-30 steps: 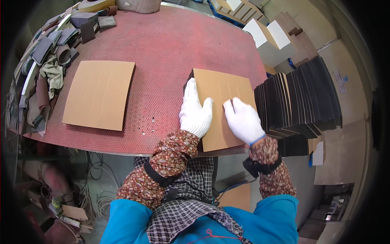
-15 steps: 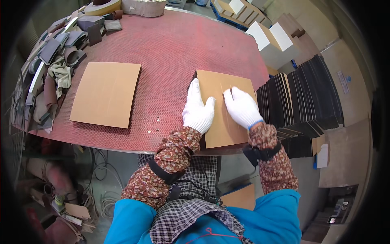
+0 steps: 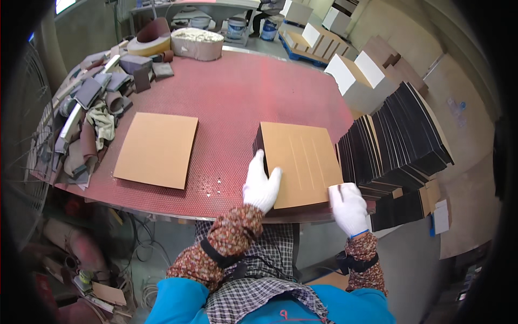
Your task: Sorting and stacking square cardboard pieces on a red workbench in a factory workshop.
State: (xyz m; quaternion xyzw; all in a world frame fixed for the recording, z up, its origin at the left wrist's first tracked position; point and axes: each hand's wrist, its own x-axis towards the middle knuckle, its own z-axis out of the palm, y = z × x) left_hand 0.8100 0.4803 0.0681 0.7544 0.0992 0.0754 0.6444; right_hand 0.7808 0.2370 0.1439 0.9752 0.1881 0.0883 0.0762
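In front of me is a brown, dark-edged square board (image 3: 302, 162) with several pale lengthwise lines on its top face; whether it is one piece or a stack I cannot tell. Along its left edge lies my left hand (image 3: 261, 186) in a white knit glove, fingers stretched out and the thumb apart at the top face. My right hand (image 3: 349, 211), gloved alike, is at the board's near right corner. Its fingers are closed around a small piece with a brown edge, mostly hidden. To the left lies a second brown board (image 3: 156, 150).
The red textured table (image 3: 232, 86) carries a heap of sanding pads and rolls (image 3: 94, 102) at left, and a pale oval tub (image 3: 197, 44) at the back. Black-edged boards (image 3: 399, 140) stand stacked at right. White-and-brown panels (image 3: 356, 75) are behind them.
My right hand has moved from the middle of the board to its near right corner. The left hand stays at the left edge, slightly nearer me along it. The view has tilted up.
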